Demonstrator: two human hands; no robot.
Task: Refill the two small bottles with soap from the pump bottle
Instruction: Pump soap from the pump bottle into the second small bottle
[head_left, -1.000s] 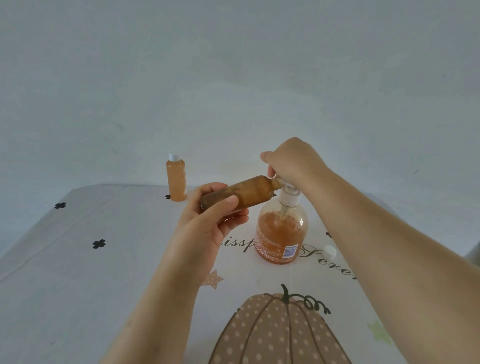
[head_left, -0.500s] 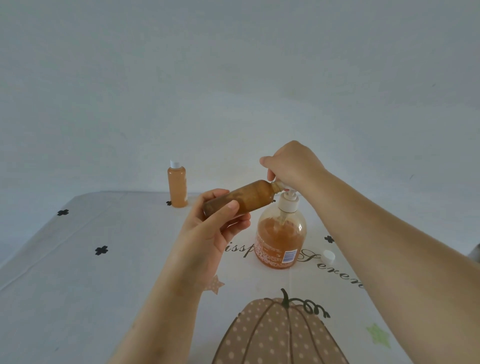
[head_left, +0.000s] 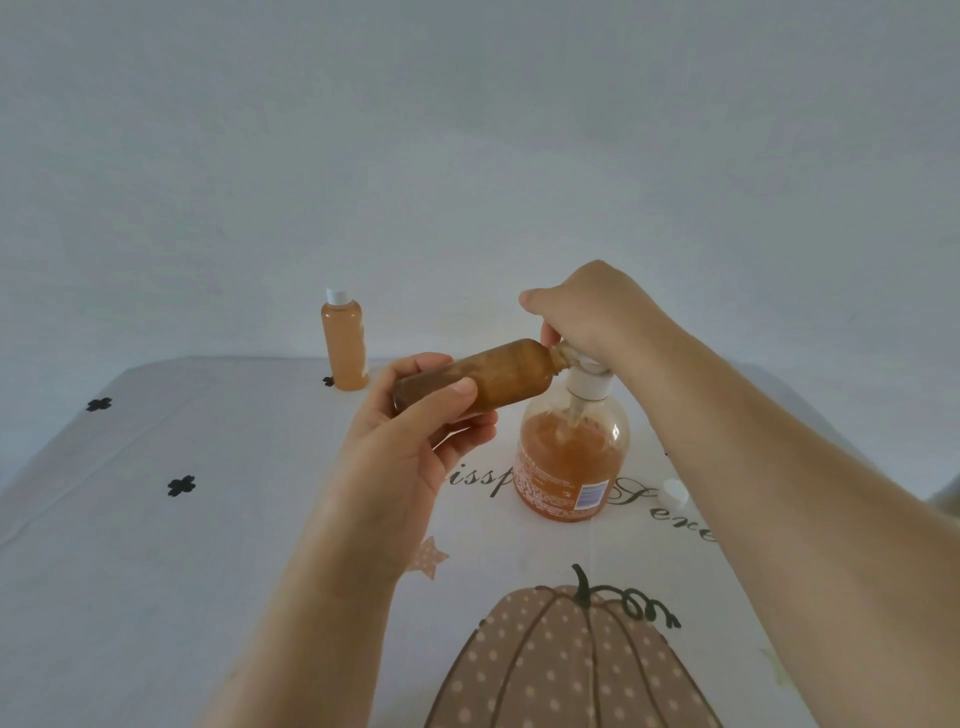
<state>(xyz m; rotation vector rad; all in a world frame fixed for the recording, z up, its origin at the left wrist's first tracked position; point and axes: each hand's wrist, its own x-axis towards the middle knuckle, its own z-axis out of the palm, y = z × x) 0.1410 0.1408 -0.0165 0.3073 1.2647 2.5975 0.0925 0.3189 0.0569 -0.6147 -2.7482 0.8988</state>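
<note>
Gripping the open small bottle almost level in the left hand, fingers and thumb curled round its base end, mouth held against the spout of the pump bottle. Closing the right hand over the pump top, fingers curled down around it, hiding the spout. Well beyond the left fingers: capped small bottle, upright on the desk, apparently full. Likely trouble: overfilling, with amber showing nearly end to end; or slipping off the spout mid-press, sending soap onto the desk below.
</note>
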